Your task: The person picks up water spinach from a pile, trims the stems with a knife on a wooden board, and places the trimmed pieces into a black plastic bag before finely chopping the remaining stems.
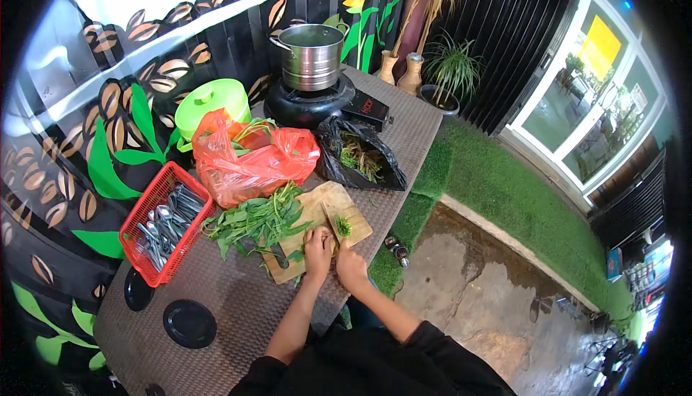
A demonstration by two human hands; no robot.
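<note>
Left hand (316,246) presses greens (254,221) on the board (317,205); right hand (349,260), beside it, grip unclear.

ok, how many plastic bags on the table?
2. The red plastic bag lies behind the cutting board, beside the green lidded container. The black plastic bag lies to its right, in front of the stove. None hidden that I can tell.

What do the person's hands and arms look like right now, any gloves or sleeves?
Both the left hand and right hand are bare, with no gloves. The forearms are uncovered; black sleeves are pushed up to about the elbows. No watch or rings can be made out at this size.
</note>
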